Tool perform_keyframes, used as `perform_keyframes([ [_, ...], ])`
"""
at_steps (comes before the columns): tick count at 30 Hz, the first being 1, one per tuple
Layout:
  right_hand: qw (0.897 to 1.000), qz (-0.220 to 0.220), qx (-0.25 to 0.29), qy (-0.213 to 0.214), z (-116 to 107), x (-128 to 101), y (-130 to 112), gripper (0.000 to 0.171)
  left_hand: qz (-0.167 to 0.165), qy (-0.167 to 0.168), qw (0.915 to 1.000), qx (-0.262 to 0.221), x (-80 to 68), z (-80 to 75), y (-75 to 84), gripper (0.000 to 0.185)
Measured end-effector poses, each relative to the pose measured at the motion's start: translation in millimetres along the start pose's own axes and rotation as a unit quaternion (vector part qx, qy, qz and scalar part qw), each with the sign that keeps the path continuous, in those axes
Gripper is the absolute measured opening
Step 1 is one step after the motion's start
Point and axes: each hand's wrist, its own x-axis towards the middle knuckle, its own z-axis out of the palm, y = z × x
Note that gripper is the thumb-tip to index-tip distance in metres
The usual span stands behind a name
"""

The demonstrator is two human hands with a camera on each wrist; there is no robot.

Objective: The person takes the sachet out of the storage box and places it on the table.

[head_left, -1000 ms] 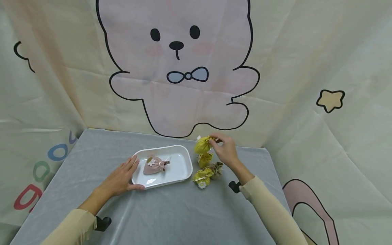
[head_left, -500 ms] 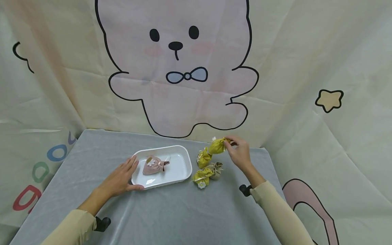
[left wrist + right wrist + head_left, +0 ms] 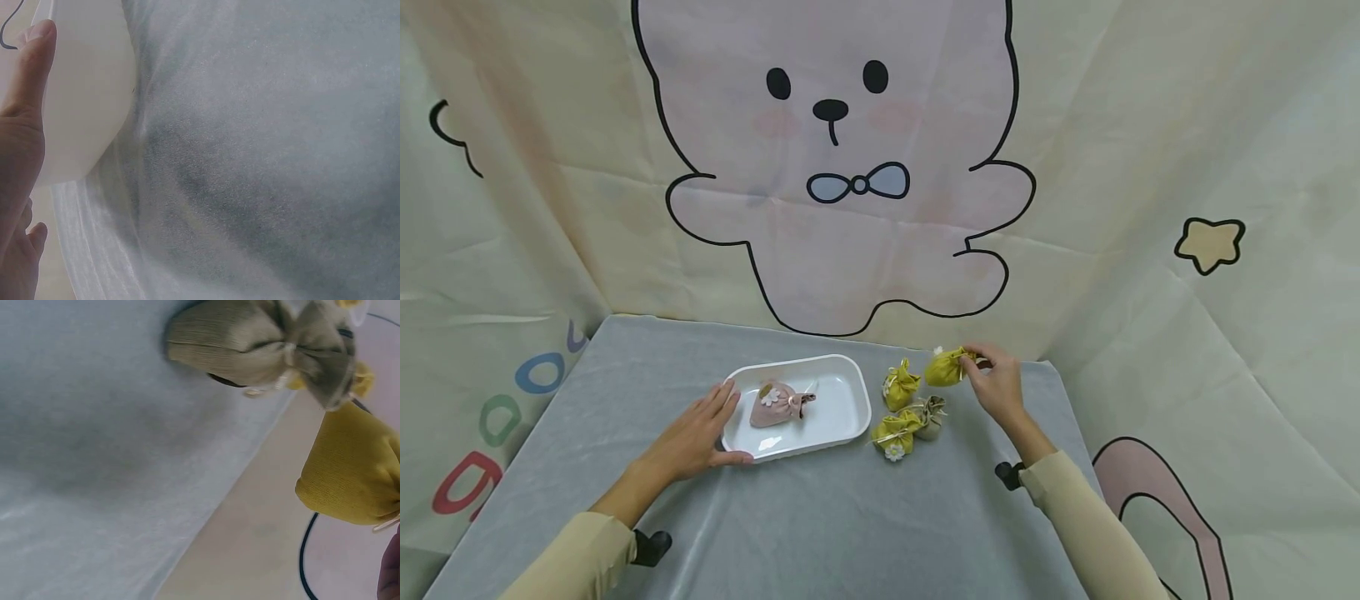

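My left hand [image 3: 701,432] rests along the left end of a white tray [image 3: 842,425], fingers and thumb spread on its rim. Inside the tray lies a pink drawstring pouch [image 3: 771,408] with a white flower. At the back right, my right hand [image 3: 997,385] pinches the tied neck of a yellow drawstring pouch [image 3: 944,369]; the right wrist view shows that yellow pouch [image 3: 350,469] by a fingertip. Two more yellow pouches, one behind [image 3: 900,387] and one in front [image 3: 895,435], stand right of the tray. Against the front one sits an olive-brown pouch [image 3: 929,418].
A grey-blue cloth [image 3: 820,533] covers the table. Its back edge meets a cream curtain [image 3: 1097,292] printed with a bear, which also hangs along both sides. Each wrist bears a black camera mount [image 3: 652,548].
My right hand has carried the yellow pouch rightward, away from the other pouches, and slightly down in view over the last half second. The left hand and tray stay put.
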Motion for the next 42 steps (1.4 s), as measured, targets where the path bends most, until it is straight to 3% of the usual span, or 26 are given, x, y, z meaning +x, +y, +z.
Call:
perform_keyframes([
  [14,0.997,0.027,-0.053,-0.05,17,-20,25,0.016,0.0,-0.001,1.0,0.003,2.0,-0.6,1.2,0.115],
  [24,0.981,0.103,-0.07,-0.149,28,-30,40,0.03,-0.004,-0.004,1.0,0.001,1.9,0.6,0.2,0.116],
  [36,0.98,0.119,-0.058,-0.152,29,-31,38,0.03,-0.004,0.001,1.0,-0.004,0.9,1.9,-0.9,0.116],
  [42,0.97,0.142,-0.073,-0.182,27,-22,30,0.038,-0.007,0.0,1.0,-0.004,-0.2,0.4,0.2,0.115],
])
